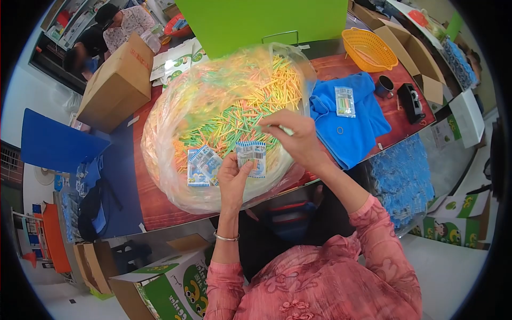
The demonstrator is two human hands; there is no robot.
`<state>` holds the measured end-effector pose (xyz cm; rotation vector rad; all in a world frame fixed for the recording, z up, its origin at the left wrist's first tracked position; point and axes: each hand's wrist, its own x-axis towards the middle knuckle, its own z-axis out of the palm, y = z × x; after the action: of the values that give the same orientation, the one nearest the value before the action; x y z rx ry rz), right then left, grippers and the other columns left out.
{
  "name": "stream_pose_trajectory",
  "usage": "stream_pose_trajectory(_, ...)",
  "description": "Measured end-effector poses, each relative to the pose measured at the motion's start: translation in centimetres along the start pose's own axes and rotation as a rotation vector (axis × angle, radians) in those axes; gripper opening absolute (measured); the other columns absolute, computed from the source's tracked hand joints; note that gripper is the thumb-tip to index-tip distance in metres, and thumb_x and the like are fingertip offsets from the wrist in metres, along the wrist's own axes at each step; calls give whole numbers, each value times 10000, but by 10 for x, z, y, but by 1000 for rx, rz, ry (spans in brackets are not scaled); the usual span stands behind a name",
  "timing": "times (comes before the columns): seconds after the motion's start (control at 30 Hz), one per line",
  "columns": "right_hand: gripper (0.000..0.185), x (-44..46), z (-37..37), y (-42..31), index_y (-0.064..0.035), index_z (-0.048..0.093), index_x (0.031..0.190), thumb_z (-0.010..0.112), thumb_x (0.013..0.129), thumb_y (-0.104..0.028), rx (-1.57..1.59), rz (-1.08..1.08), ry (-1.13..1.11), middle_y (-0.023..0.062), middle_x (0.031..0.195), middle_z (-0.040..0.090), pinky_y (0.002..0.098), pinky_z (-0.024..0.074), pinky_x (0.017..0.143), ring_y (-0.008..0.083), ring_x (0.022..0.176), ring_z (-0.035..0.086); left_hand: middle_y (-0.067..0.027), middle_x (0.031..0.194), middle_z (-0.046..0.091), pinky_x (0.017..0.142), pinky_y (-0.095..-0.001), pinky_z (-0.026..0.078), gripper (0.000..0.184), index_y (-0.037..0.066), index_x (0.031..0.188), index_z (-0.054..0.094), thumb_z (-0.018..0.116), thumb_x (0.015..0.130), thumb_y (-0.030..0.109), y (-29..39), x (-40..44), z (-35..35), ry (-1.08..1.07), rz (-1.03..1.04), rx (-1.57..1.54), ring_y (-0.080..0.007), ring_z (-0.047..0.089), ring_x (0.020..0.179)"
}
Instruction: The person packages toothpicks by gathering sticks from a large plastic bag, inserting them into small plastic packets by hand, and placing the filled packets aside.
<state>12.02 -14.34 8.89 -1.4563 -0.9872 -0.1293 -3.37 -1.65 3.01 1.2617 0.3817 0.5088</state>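
Note:
My left hand pinches a small blue-and-white printed packet, held upright over the near side of a big clear plastic bag. Thin candy-like sticks in green, yellow, orange and pink fill the bag. Above and right of the packet, my right hand has its fingers pinched together over the sticks. Whatever is between those fingertips is too small to make out. Left of my left hand, more printed packets lie on the bag.
A blue cloth at the right carries one filled packet and a rubber band. Beyond it are a dark mug, a tape dispenser and a yellow basket. A cardboard box stands left; people are at the far left.

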Motion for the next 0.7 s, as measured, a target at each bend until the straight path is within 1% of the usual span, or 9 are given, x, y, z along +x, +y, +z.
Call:
stream_pose_trajectory(0.07, 142, -3, 6, 3, -26, 712, 919, 711, 779, -3, -112, -252, -53, 97, 875, 702, 327, 524, 671, 233, 799, 679, -74, 1028, 695, 847, -265, 524, 157, -7, 1082, 587, 644, 936, -6, 2, -1, 2, 3, -13, -8, -112, 650, 921)
stream_pose_trajectory(0.17, 180, -9, 7, -1, -37, 686, 921, 696, 744, -10, -219, -453, -136, 90, 881, 684, 348, 526, 670, 257, 817, 668, -70, 1022, 694, 842, -263, 522, 151, -6, 1075, 585, 643, 936, -8, 2, -2, 0, 0, -11, -13, -110, 649, 914)
stream_pose_trajectory(0.27, 214, -10, 0, -12, -40, 680, 942, 686, 730, -15, -309, -547, -229, 75, 879, 679, 347, 525, 676, 243, 806, 665, -69, 1019, 693, 833, -258, 519, 149, -6, 1072, 584, 645, 935, -8, -2, -1, -3, -7, 14, -5, -107, 646, 910)
stream_pose_trajectory(0.37, 218, -13, 0, -10, -39, 687, 943, 690, 727, -11, -223, -528, -266, 69, 877, 676, 347, 527, 682, 242, 802, 661, -70, 1026, 692, 827, -256, 516, 159, -10, 1083, 591, 649, 935, -2, -4, -2, -6, -17, 24, 2, -104, 643, 915)
stream_pose_trajectory(0.47, 185, -14, -1, -12, -38, 697, 930, 710, 748, -9, -101, -438, -230, 84, 867, 679, 355, 529, 687, 259, 801, 663, -55, 1010, 696, 807, -243, 508, 152, -16, 1084, 616, 654, 942, 24, -7, -4, -8, -16, 16, -16, -91, 636, 897)
stream_pose_trajectory(0.57, 162, -13, -7, -18, -26, 716, 945, 719, 788, 12, -24, -220, -267, 88, 871, 699, 338, 539, 708, 232, 813, 680, -30, 971, 701, 774, -224, 490, 146, -23, 1072, 653, 656, 954, 62, -8, -6, -12, 0, -25, 25, -71, 622, 855)
stream_pose_trajectory(0.67, 162, -10, -11, -23, 22, 719, 987, 686, 831, 53, 167, 136, -201, 100, 899, 721, 314, 548, 746, 186, 858, 694, -11, 936, 705, 747, -210, 473, 162, -33, 1064, 684, 657, 961, 90, -13, -7, -17, 18, -60, 63, -54, 606, 820)
stream_pose_trajectory(0.7, 161, -9, -11, -23, 21, 722, 996, 695, 838, 40, 289, 246, -159, 89, 898, 724, 297, 547, 745, 163, 841, 689, -7, 926, 706, 738, -206, 468, 170, -37, 1063, 694, 658, 963, 97, -14, -8, -18, 24, -69, 71, -50, 600, 811)
